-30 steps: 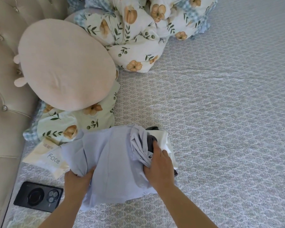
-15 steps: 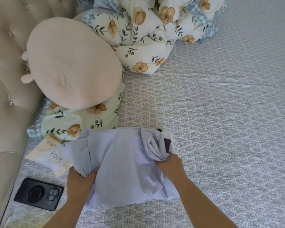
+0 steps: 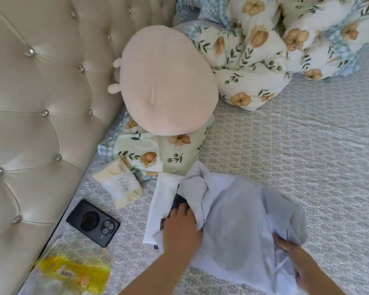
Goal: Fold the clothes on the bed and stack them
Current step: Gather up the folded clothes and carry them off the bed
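Left hand [image 3: 180, 228] presses flat, fingers straight, on one pale blue garment [image 3: 239, 228] beside one phone [image 3: 93, 222]; right hand [image 3: 300, 262] pinches its far edge.

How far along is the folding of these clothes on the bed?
Looks done: a white and dark garment seems folded under the light shirt. In hand: the pale lavender shirt lies bunched on top; the left hand presses its left side, the right hand grips its right edge. Left: flattening that shirt into a neat stack. No other loose clothes show.
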